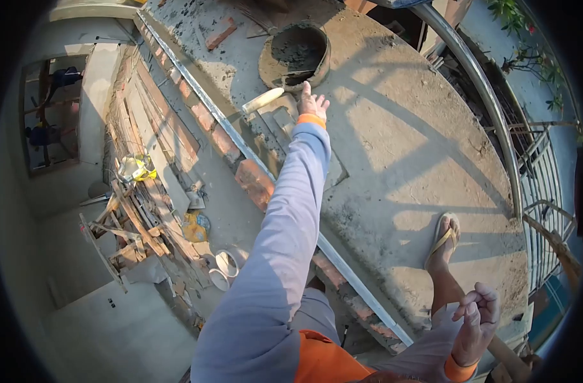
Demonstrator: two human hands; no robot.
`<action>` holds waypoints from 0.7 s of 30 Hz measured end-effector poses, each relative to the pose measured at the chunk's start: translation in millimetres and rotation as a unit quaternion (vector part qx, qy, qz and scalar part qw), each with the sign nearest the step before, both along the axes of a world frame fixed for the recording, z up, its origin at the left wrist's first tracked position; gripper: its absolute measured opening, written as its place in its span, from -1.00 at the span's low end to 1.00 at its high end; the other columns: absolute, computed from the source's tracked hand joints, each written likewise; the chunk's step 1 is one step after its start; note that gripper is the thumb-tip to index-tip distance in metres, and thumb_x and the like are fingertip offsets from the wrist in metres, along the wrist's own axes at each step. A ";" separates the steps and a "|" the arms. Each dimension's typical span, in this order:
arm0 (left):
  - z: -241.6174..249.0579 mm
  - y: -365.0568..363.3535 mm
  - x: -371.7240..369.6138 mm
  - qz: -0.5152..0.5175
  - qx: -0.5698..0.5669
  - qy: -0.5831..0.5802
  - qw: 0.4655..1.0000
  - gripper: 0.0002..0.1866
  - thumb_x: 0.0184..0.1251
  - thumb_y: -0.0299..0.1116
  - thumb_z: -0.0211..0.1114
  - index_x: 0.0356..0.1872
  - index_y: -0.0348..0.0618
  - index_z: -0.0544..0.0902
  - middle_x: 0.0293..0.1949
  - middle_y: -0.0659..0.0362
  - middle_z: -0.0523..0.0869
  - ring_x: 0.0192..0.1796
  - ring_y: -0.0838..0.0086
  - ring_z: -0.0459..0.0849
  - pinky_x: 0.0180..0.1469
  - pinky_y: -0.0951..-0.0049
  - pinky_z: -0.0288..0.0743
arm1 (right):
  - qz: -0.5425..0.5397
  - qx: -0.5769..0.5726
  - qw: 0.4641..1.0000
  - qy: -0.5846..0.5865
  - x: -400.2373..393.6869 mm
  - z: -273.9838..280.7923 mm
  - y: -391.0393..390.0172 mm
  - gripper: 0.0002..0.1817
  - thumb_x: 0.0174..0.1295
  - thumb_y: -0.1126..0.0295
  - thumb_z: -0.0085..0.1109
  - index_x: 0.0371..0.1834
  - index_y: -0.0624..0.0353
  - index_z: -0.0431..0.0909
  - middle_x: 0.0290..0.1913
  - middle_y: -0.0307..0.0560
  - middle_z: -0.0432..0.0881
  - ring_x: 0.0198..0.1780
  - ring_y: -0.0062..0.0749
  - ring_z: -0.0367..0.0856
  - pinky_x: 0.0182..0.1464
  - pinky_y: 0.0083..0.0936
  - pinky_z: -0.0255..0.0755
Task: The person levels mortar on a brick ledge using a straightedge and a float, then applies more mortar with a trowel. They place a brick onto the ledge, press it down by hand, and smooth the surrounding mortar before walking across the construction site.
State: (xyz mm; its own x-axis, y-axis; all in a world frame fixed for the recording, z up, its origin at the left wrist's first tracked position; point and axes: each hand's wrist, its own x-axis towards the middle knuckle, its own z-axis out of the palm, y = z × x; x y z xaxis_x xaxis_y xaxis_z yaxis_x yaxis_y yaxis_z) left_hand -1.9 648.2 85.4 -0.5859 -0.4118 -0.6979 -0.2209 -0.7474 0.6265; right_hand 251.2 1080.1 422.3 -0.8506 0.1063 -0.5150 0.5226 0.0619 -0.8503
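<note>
While the left hand [312,105] spread open beside the bucket [266,69] and handle [263,101], the empty right hand [478,322] curled near right; bricks [254,181] and a metal bar [361,286] lay left.

A construction site at a house: bare brick edging [206,117] runs beside a rough cement floor [393,143], a mortar-caked bucket [323,54] stands at the far side, and scrap timber [135,217] lies heaped on the left near unpainted walls [122,313].

Left hand [312,104] outstretched, right hand [477,324] loosely curled.
</note>
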 end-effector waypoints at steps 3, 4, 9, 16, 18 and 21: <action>4.3 11.4 -9.3 0.035 -0.024 0.070 0.997 -0.12 0.34 0.07 0.17 0.48 -0.09 -0.09 0.50 -0.01 0.00 0.47 0.08 0.13 0.41 -0.02 0.10 | -0.019 0.003 0.999 -0.031 2.1 -3.9 17.2 -0.46 0.24 0.16 0.22 0.10 0.37 0.37 -0.37 -0.15 0.47 -0.47 -0.66 0.36 -0.41 -0.75 0.29; 0.9 9.2 -15.2 0.051 -0.019 0.080 0.995 -0.14 0.35 0.03 0.18 0.47 -0.13 -0.07 0.47 0.00 0.07 0.44 0.11 0.20 0.40 -0.03 0.14 | -0.025 0.014 0.999 -0.037 2.0 -4.3 23.3 -0.43 0.22 0.12 0.24 0.11 0.38 0.36 -0.37 -0.14 0.47 -0.47 -0.66 0.37 -0.41 -0.75 0.29; -6.8 6.5 -33.7 0.144 0.028 0.123 0.982 -0.15 0.28 0.02 0.26 0.42 -0.19 0.04 0.44 0.07 0.13 0.47 0.19 0.13 0.37 -0.03 0.21 | 0.041 0.022 0.991 -0.122 11.4 -0.2 54.8 -0.27 0.34 -0.13 -0.22 0.27 0.35 0.30 0.09 0.26 0.47 0.11 0.09 0.40 0.16 -0.06 0.22; -27.1 36.2 -21.4 0.230 0.078 0.155 0.958 -0.15 0.01 0.05 0.46 0.25 -0.17 0.26 0.25 0.09 0.31 0.20 0.35 0.39 0.10 0.34 0.48 | -0.007 -0.031 0.998 -0.045 27.0 1.4 56.1 -0.32 0.28 -0.06 -0.02 0.21 0.37 0.32 -0.11 0.09 0.47 -0.14 -0.23 0.39 -0.08 -0.37 0.25; -24.3 76.8 2.7 0.208 0.057 0.120 0.969 -0.33 0.04 0.03 0.45 0.08 -0.10 0.39 -0.02 0.14 0.40 -0.02 0.40 0.45 -0.07 0.46 0.54 | -0.013 -0.052 0.998 -0.028 33.8 1.3 53.4 -0.33 0.27 -0.04 0.04 0.19 0.37 0.32 -0.17 0.04 0.46 -0.21 -0.32 0.39 -0.15 -0.46 0.26; -12.0 162.4 48.4 0.203 0.109 0.111 0.967 -0.47 0.18 -0.01 0.38 0.04 -0.11 0.43 -0.10 0.18 0.47 -0.05 0.42 0.47 -0.08 0.48 0.52 | -0.021 -0.083 0.996 0.002 47.4 4.2 44.3 -0.34 0.24 0.00 0.13 0.16 0.38 0.33 -0.26 -0.03 0.46 -0.32 -0.46 0.39 -0.26 -0.59 0.27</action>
State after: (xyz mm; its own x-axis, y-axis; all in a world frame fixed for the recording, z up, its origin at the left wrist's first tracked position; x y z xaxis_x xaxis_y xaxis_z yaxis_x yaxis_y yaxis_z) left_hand 46.5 810.7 73.4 -0.5528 -0.4972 -0.6688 0.2406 -0.8636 0.4432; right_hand 298.6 1124.4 426.6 -0.8496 0.0555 -0.5246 0.5178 -0.1022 -0.8494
